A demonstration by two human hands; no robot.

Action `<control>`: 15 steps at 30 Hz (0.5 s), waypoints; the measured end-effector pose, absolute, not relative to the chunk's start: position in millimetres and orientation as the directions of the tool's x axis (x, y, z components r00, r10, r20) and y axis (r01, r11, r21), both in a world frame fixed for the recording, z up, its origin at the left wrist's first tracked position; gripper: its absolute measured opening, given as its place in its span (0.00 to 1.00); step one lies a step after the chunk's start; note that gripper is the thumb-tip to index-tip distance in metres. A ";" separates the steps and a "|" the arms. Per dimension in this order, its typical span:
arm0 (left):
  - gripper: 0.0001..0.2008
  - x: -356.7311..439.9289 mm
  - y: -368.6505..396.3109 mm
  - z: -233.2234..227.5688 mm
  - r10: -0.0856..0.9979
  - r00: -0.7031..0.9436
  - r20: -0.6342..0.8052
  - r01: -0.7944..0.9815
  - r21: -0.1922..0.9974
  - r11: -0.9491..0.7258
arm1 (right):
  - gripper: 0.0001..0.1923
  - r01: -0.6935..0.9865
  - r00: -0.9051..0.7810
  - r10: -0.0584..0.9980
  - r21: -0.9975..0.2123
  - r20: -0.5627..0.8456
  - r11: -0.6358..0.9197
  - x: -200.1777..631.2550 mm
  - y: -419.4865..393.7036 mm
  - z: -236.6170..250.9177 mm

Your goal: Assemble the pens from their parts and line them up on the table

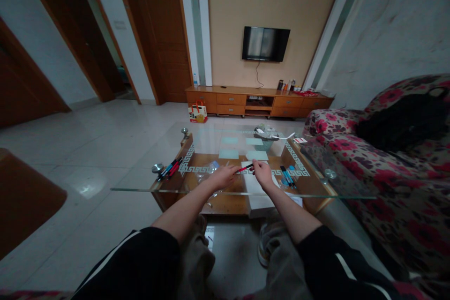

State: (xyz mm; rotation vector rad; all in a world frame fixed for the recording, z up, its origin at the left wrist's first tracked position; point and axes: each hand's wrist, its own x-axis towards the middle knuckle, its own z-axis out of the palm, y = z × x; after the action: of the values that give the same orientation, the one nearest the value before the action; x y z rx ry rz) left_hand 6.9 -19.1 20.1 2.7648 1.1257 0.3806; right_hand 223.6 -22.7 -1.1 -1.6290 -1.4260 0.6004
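Over the middle of the glass table (140, 176), a red and black pen (245, 168) spans the gap between my two hands. My left hand (227, 176) is closed at its red end, the fingertips partly hidden by the back of the hand. Pinched around the dark end are the fingers of my right hand (262, 173). To the left lies a bunch of red, black and blue pens (171, 168) on the glass. A smaller group of blue and black pens (288, 176) lies to the right of my right hand.
Below the glass are a white box (259, 201) and crumpled clear plastic (206, 173). A basket (266, 140) stands near the table's far right side. A flowered sofa (337, 138) borders the right. Beyond are a low cabinet (230, 99) and a paper bag (198, 113).
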 end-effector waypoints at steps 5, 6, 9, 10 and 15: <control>0.26 10.2 -23.5 26.0 0.662 0.738 0.134 0.646 0.146 -0.750 | 0.31 0.574 0.317 0.915 -0.819 0.249 0.024 229.2 -23.1 -0.2; 0.23 11.2 -24.2 27.0 0.651 0.748 0.127 0.638 0.133 -0.759 | 0.31 0.595 0.314 0.910 -0.803 0.273 0.036 228.7 -23.9 1.1; 0.15 13.7 -25.8 29.1 0.609 0.784 0.118 0.601 0.101 -0.793 | 0.30 0.658 0.286 0.895 -0.749 0.341 0.076 227.3 -25.8 5.1; 0.14 14.3 -26.1 29.3 0.600 0.791 0.122 0.592 0.096 -0.800 | 0.29 0.668 0.278 0.893 -0.739 0.354 0.085 227.3 -26.1 5.9; 0.13 14.5 -25.4 25.7 0.589 0.796 0.140 0.585 0.071 -0.808 | 0.22 0.555 0.238 0.940 -0.828 0.245 0.075 228.2 -23.1 2.0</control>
State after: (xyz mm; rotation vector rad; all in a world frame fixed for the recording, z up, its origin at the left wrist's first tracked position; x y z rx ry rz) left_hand 14.5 -25.4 25.7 2.9539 0.9650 0.2424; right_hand 228.2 -23.1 2.0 -1.5964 -1.4317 0.5286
